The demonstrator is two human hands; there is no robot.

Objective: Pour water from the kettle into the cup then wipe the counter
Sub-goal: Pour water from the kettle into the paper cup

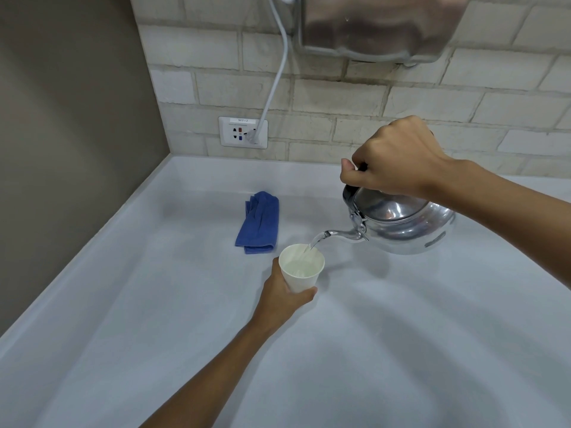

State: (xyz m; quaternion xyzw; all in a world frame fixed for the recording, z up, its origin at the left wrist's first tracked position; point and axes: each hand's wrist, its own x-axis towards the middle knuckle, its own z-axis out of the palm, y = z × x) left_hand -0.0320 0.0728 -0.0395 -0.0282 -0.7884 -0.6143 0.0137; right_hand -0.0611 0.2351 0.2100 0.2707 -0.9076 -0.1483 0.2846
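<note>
A shiny metal kettle hangs tilted to the left above the white counter, my right hand gripping its black top handle. A thin stream of water runs from the spout into a white paper cup. My left hand holds that cup from below and behind, near the counter's middle. The cup holds some water. A folded blue cloth lies flat on the counter just beyond and left of the cup, touched by neither hand.
A brick-tile wall runs along the back with a power outlet and a white cable plugged in, rising to a metal appliance mounted above. A plain grey wall bounds the counter's left side.
</note>
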